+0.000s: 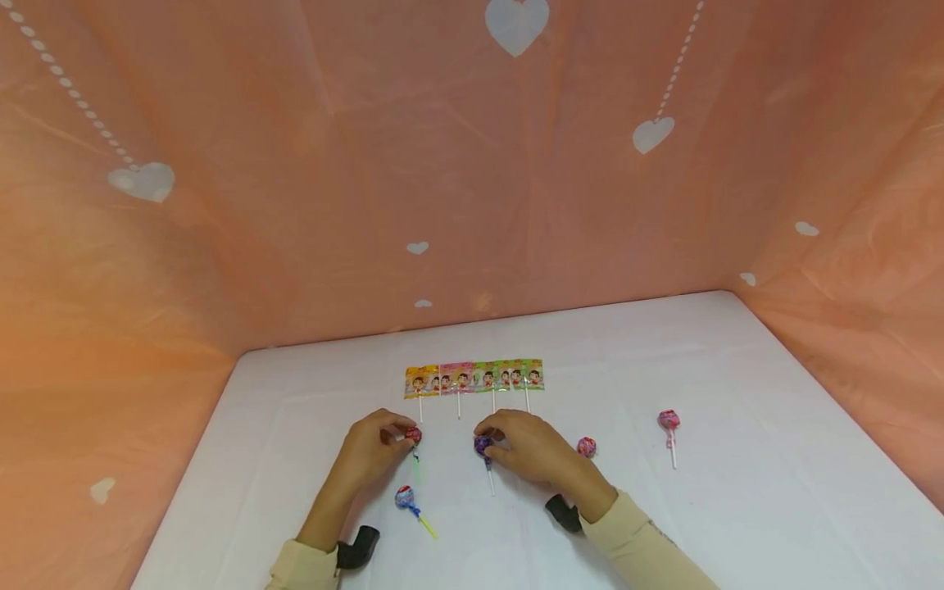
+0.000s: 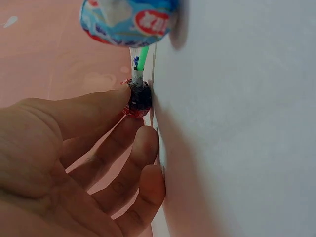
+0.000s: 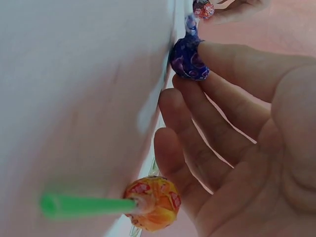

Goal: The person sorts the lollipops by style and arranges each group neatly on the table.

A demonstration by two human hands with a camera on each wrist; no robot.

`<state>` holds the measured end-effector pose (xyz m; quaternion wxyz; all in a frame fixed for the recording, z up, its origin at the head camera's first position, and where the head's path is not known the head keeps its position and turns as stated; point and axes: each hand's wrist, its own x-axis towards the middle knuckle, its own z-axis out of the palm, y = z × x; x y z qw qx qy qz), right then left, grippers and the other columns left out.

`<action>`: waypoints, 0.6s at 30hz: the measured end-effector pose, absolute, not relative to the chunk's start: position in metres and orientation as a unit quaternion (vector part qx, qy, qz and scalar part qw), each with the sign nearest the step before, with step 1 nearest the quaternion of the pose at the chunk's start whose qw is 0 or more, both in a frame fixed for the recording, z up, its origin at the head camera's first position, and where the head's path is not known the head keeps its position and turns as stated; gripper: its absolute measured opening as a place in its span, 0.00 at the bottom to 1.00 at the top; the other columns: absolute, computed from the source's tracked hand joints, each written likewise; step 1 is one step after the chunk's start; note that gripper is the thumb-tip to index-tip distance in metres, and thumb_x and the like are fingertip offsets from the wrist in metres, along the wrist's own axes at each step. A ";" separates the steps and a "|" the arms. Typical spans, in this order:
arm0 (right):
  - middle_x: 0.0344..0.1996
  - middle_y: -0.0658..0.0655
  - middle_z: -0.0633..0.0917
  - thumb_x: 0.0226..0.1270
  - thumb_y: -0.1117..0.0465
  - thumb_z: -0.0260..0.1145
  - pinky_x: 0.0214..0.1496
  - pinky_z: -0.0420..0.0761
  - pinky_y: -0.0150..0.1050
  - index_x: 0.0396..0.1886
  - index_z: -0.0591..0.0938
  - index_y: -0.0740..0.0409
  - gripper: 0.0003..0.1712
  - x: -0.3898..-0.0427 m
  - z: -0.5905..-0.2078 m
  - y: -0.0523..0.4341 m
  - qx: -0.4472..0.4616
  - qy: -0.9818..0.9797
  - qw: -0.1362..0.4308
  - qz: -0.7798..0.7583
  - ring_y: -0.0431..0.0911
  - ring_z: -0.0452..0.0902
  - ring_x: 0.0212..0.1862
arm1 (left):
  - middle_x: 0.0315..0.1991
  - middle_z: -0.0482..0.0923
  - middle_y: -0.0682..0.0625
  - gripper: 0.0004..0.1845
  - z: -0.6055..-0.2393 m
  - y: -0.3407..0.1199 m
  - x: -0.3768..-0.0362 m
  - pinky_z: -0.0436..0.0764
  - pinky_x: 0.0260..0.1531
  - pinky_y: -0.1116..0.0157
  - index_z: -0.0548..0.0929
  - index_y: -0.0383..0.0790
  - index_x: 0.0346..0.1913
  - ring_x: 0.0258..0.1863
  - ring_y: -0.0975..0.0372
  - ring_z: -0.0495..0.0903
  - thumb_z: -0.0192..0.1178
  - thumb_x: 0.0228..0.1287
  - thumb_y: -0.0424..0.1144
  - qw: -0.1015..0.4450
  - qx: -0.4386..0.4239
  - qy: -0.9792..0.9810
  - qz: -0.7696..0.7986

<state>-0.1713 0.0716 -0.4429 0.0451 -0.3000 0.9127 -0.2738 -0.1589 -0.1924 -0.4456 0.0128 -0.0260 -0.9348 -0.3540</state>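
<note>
My left hand [image 1: 372,449] pinches the wrapped head of a red and dark lollipop [image 2: 139,98] with a green stick, low over the white table. Its thumb and index finger are on the candy, while the other fingers curve loosely beside it. To the right, my right hand [image 1: 533,447] holds a purple-blue lollipop [image 3: 188,60] between thumb and fingers; its white stick points toward me. A blue and white lollipop [image 1: 405,497] with a yellow stick lies nearer me, below the left hand. Beside the right hand is an orange-yellow lollipop [image 3: 154,203] with a green stick.
Behind the hands, several flat-packet lollipops [image 1: 457,378] in yellow, pink and green form a row on the white table [image 1: 737,369]. A pink lollipop [image 1: 669,420] lies farther right. An orange curtain [image 1: 472,164] with white hearts surrounds the table's back and sides.
</note>
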 end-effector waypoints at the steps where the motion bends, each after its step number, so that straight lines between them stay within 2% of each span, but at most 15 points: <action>1: 0.43 0.49 0.86 0.66 0.60 0.69 0.53 0.80 0.43 0.50 0.85 0.52 0.13 -0.172 -0.443 0.072 -0.300 0.913 0.045 -0.274 0.42 0.81 0.46 | 0.35 0.84 0.51 0.10 -0.446 -0.192 -0.159 0.74 0.33 0.69 0.89 0.40 0.41 0.32 0.64 0.75 0.71 0.55 0.30 0.014 -0.027 -0.934 -0.355; 18: 0.43 0.48 0.84 0.67 0.60 0.68 0.55 0.78 0.45 0.49 0.84 0.53 0.12 -0.172 -0.441 0.071 -0.292 0.911 0.070 -0.283 0.42 0.78 0.47 | 0.35 0.85 0.53 0.09 -0.443 -0.192 -0.157 0.75 0.34 0.68 0.90 0.43 0.40 0.33 0.64 0.76 0.71 0.56 0.31 0.015 -0.041 -0.935 -0.352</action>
